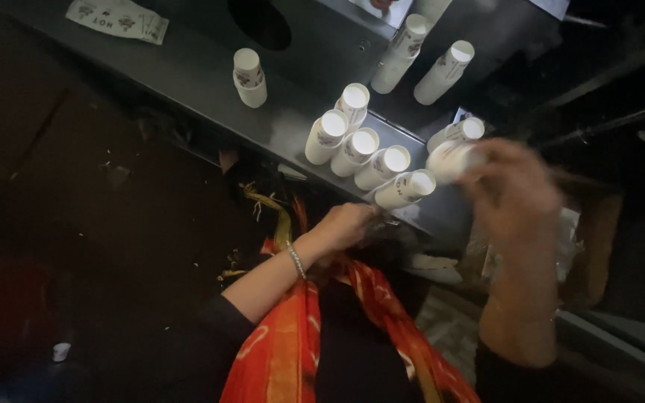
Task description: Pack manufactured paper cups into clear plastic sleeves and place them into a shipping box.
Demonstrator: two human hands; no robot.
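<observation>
My right hand point(513, 190), blurred by motion, grips a white paper cup point(451, 159) turned upside down at the right end of a dark counter point(210, 82). My left hand point(346, 225), with a silver bracelet on the wrist, rests at the counter's near edge just below another upside-down cup point(406, 188); whether its fingers hold anything I cannot tell. Several more white paper cups point(356, 145) with small printed marks stand upside down in a cluster between the hands. A small stack of cups point(249, 77) stands apart to the left.
Two more cups point(446, 71) stand further back near a dark round opening point(259, 22) in the counter. A printed paper slip point(117, 19) lies at the far left. An orange-red patterned scarf point(293, 343) hangs below me. Clear plastic wrapping point(565, 246) sits at right.
</observation>
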